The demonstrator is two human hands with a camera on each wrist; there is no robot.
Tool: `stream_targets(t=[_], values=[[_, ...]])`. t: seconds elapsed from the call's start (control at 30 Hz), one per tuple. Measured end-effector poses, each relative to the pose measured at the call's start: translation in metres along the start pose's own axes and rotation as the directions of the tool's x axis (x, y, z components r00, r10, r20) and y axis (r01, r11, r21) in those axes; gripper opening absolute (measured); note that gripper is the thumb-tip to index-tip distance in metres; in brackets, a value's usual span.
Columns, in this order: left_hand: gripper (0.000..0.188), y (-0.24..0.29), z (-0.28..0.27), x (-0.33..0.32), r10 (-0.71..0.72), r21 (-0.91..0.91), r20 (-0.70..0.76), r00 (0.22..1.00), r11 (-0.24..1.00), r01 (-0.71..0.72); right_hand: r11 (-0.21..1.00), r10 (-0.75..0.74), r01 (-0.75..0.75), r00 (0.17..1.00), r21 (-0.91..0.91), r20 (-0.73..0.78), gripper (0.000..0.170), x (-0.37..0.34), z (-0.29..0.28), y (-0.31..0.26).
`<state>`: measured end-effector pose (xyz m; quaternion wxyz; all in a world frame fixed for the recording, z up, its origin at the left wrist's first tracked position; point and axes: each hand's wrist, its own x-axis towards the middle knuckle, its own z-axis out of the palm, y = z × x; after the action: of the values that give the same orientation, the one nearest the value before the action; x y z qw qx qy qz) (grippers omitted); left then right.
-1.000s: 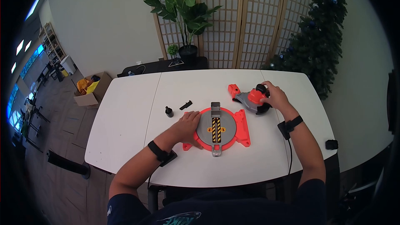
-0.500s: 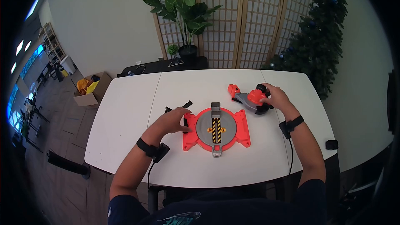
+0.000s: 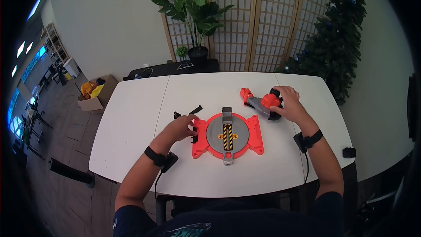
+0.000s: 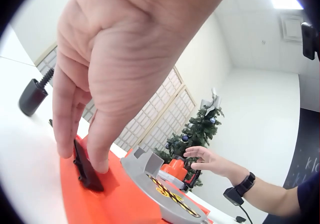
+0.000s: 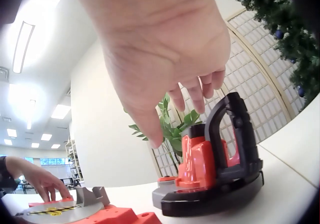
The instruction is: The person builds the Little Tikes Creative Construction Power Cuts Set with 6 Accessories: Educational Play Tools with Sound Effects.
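A toy miter saw base [image 3: 254, 134], orange with a grey round turntable [image 3: 215, 136], lies at the middle of the table. At its left edge my left hand [image 3: 177, 127] pinches a black plastic strip [image 4: 87, 169], thumb on one side and fingers on the other. The toy saw head [image 5: 197, 164], orange and grey with a black handle [image 5: 242, 134], rests on the table to the right of the base. Over it hovers my right hand [image 3: 293, 103], fingers spread and apart from the handle in the right wrist view.
Beyond the left hand are a second black strip [image 3: 195, 110] and a small black piece with a threaded stem [image 4: 33, 96]. A small black object [image 3: 349, 152] sits at the table's right edge. Behind the table stand a potted plant [image 3: 198, 55] and a decorated tree [image 3: 326, 39].
My left hand has moved left from the base's turntable side to the black strip at its edge. The right hand has loosened and lifted slightly from the saw head, which stays in place.
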<state>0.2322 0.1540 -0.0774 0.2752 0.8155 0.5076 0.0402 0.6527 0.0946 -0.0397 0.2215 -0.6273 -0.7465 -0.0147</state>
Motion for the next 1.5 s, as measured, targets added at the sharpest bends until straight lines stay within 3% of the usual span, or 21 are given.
stream_targets(t=[0.17, 0.23, 0.43, 0.67, 0.73, 0.77, 0.83, 0.9, 1.03, 1.1, 1.23, 1.3, 1.37, 1.43, 1.5], values=[[0.057, 0.000, 0.004, 0.000, -0.043, -0.010, -0.053, 0.998, 0.999, 0.043, 0.993, -0.070, 0.066, 0.997, 0.099, 0.039, 0.064, -0.013, -0.002, -0.020], [0.057, 0.005, 0.002, -0.003, -0.170, -0.064, -0.015, 0.985, 0.984, 0.168, 0.991, -0.078, 0.072, 0.996, 0.112, 0.050, 0.063, -0.018, -0.003, -0.026], [0.050, 0.002, -0.001, -0.001, -0.219, -0.171, 0.090, 0.971, 0.957, 0.232, 0.968, -0.145, 0.124, 0.986, 0.216, 0.082, 0.061, -0.030, 0.006, -0.030], [0.024, 0.018, -0.020, -0.003, -0.187, 0.000, 0.057, 0.981, 0.982, 0.187, 0.940, -0.221, 0.165, 0.961, 0.299, 0.165, 0.052, -0.036, 0.009, -0.045], [0.016, 0.030, -0.022, -0.009, -0.060, -0.264, -0.063, 0.996, 0.964, 0.042, 0.927, -0.234, 0.151, 0.948, 0.343, 0.215, 0.049, -0.036, 0.005, -0.054], [0.016, 0.034, -0.022, -0.010, -0.061, -0.264, -0.063, 0.996, 0.964, 0.042, 0.916, -0.272, 0.179, 0.934, 0.359, 0.230, 0.045, -0.035, 0.004, -0.058], [0.012, 0.043, -0.023, -0.011, 0.069, -0.296, -0.085, 0.994, 0.951, -0.091, 0.904, -0.310, 0.205, 0.919, 0.375, 0.245, 0.042, -0.034, 0.001, -0.067], [0.010, 0.053, -0.026, -0.013, 0.104, -0.335, -0.090, 0.991, 0.933, -0.128, 0.879, -0.304, 0.128, 0.892, 0.460, 0.333, 0.037, -0.032, -0.003, -0.077], [0.010, 0.064, -0.018, -0.009, 0.206, -0.442, -0.058, 0.977, 0.872, -0.211, 0.905, -0.334, 0.198, 0.880, 0.377, 0.339, 0.039, -0.032, -0.008, -0.098], [0.010, 0.075, -0.013, -0.010, 0.264, -0.449, -0.053, 0.963, 0.855, -0.259, 0.867, -0.333, 0.179, 0.902, 0.465, 0.274, 0.041, -0.034, -0.006, -0.107], [0.011, 0.098, -0.006, -0.013, 0.400, -0.481, -0.047, 0.915, 0.794, -0.372, 0.861, -0.363, 0.212, 0.892, 0.462, 0.268, 0.037, -0.030, 0.006, -0.119], [0.011, 0.104, -0.003, -0.015, 0.409, -0.459, -0.055, 0.911, 0.800, -0.387, 0.878, -0.348, 0.183, 0.879, 0.442, 0.327, 0.029, -0.030, 0.005, -0.125], [0.014, 0.106, -0.001, -0.014, 0.517, -0.378, -0.080, 0.852, 0.775, -0.506, 0.896, -0.341, 0.184, 0.869, 0.405, 0.360, 0.026, -0.028, 0.007, -0.127], [0.021, 0.108, -0.006, -0.017, 0.506, -0.334, -0.074, 0.859, 0.799, -0.500, 0.912, -0.332, 0.186, 0.858, 0.366, 0.391, 0.024, -0.028, 0.009, -0.127], [0.028, 0.107, -0.009, -0.018, 0.494, -0.289, -0.069, 0.867, 0.822, -0.492, 0.917, -0.252, 0.093, 0.888, 0.387, 0.384, 0.021, -0.028, 0.010, -0.126]])
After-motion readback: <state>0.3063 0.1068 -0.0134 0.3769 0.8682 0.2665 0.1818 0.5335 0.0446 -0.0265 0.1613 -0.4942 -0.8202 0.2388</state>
